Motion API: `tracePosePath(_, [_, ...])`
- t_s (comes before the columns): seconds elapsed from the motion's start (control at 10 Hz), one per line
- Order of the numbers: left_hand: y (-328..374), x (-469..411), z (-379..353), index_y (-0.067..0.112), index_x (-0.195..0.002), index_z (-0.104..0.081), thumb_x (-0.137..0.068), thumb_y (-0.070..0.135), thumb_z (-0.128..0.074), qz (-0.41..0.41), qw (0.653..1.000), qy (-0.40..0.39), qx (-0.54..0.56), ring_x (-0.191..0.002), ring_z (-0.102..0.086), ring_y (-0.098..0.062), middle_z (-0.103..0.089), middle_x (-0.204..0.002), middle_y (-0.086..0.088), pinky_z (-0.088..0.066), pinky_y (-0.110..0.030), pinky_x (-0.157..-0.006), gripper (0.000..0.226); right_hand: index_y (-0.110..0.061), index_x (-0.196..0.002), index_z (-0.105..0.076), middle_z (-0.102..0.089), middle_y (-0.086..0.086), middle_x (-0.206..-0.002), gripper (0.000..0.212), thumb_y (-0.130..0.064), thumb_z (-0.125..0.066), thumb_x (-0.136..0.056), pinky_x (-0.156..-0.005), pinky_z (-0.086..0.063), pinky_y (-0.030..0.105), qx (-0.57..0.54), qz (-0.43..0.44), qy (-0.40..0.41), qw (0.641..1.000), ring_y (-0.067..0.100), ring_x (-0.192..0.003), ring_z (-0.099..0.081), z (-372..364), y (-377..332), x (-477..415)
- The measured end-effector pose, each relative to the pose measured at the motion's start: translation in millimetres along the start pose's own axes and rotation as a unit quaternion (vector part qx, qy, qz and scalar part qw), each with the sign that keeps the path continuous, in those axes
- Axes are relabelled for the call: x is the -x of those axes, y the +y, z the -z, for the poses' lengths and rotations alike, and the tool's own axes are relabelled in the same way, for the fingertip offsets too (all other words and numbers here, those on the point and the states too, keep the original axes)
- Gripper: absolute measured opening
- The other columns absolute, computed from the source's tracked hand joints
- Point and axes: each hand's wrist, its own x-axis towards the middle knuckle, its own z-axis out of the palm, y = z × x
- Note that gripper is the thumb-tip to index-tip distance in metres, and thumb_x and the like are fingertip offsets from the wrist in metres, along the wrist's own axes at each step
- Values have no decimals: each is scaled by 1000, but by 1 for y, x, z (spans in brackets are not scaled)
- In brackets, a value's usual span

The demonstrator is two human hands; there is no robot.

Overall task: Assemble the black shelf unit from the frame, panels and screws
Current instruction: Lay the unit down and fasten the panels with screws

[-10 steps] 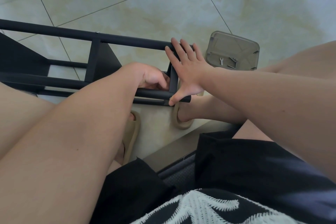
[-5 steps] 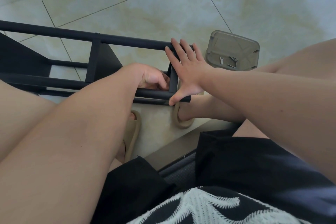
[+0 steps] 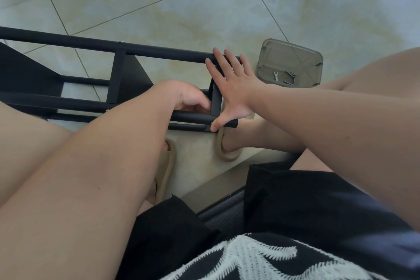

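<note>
The black frame lies on its side on the tiled floor in front of my knees, with a dark panel already seated between its rails and a small bright screw head showing on the top tube. My right hand is spread wide and flat against the open end of the frame, with its fingers laid over the upper tube and its thumb pressed on the tip of the lower one. I judge this is to brace the end so the tubes stay square and do not slide away while I work. My left hand reaches inside the frame beside the short end bar, its fingers curled under. Whether it pinches a screw or only grips the tube I cannot tell, since my own knuckles hide it. Just beyond my right hand sits a smoky clear plastic tray holding a little spanner and some other small metal hardware, parked close so I can reach it without letting go. My slippers are tucked under the near rail. No brand, label or lettering can be read anywhere.
</note>
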Motion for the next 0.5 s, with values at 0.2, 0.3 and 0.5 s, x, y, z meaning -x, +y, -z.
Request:
tracePosePath(0.2, [0,-1,1,10,-98,-72,-92,5,-55,-4,1000,-4,-1,-79,-68,-21,-75,-80,-5,-53,-30,-80,19,-11,-157,20,27,17,-163,164,-102,-53,-42,-122,7,58,3,1,2,1000,39,-151,22,0,0,0])
tracePosePath(0.3, [0,0,2,11,-95,-73,-94,12,-53,0,1000,-6,2,-85,-69,-19,-76,-86,-2,-51,-33,-89,20,-12,-157,20,27,17,-163,164,-102,-54,-42,-122,6,58,3,1,1,1000,39,-151,22,0,1,-1])
tracePosePath(0.5, [1,1,0,9,-95,-73,-95,19,-56,-5,1000,14,-11,-92,-65,-21,-75,-93,-2,-47,-36,-96,20,-12,-157,19,27,17,-163,164,-102,-53,-42,-122,7,58,1,2,3,1000,39,-151,22,0,1,-2])
